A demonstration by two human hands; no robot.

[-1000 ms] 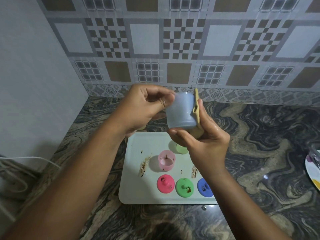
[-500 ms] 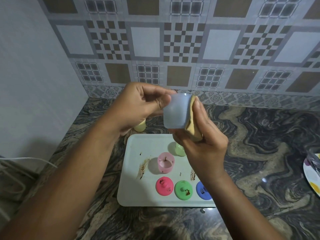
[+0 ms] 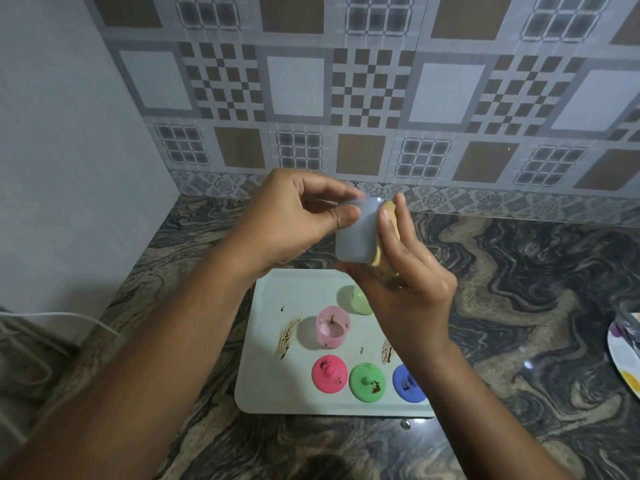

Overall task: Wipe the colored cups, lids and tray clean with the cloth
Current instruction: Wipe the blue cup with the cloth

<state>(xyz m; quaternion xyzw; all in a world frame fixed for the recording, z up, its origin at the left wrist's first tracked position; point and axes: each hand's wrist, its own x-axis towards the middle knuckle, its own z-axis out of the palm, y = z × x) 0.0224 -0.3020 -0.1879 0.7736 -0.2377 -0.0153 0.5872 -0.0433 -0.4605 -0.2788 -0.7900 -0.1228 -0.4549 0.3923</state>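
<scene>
My left hand pinches the rim of a pale blue cup held in the air above the tray. My right hand grips a tan cloth and presses it against the cup's right side, thumb under the base. Below, the white tray carries brown smears, a pink cup, a green cup partly hidden by my right hand, and a pink lid, a green lid and a blue lid, all spotted with brown dirt.
The tray lies on a dark marbled counter in a corner, with a tiled wall behind and a plain wall to the left. A patterned plate shows at the right edge. A white cable runs at the left.
The cloth has slid along the blue cup's side as my right hand shifted; both hands rose slightly. A yellowish cup seen earlier behind the tray is now hidden by my left hand.
</scene>
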